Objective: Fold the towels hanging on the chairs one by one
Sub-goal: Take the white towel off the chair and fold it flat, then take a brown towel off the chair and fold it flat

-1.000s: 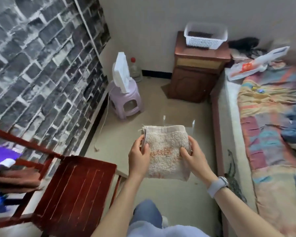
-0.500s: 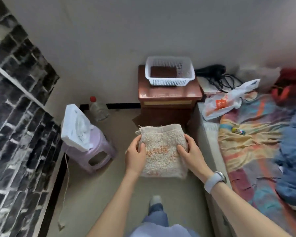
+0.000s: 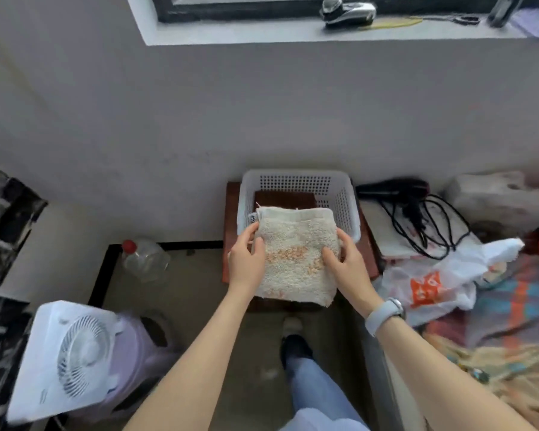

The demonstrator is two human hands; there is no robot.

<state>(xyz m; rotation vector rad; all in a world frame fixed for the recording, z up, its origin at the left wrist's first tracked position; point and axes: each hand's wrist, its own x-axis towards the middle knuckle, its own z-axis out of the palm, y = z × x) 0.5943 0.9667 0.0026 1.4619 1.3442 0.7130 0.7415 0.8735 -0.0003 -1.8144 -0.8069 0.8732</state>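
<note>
Folded cream terry towel (image 3: 296,259), frame centre, pinched at both side edges by left hand (image 3: 245,262) and right hand (image 3: 346,265); best lowered level into white perforated plastic basket (image 3: 344,197) behind.

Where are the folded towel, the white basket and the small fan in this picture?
folded towel (image 3: 296,259), head view, on the middle of its top face.
white basket (image 3: 343,203), head view, on its perforated right wall.
small fan (image 3: 78,353), head view, on its round front grille.
</note>
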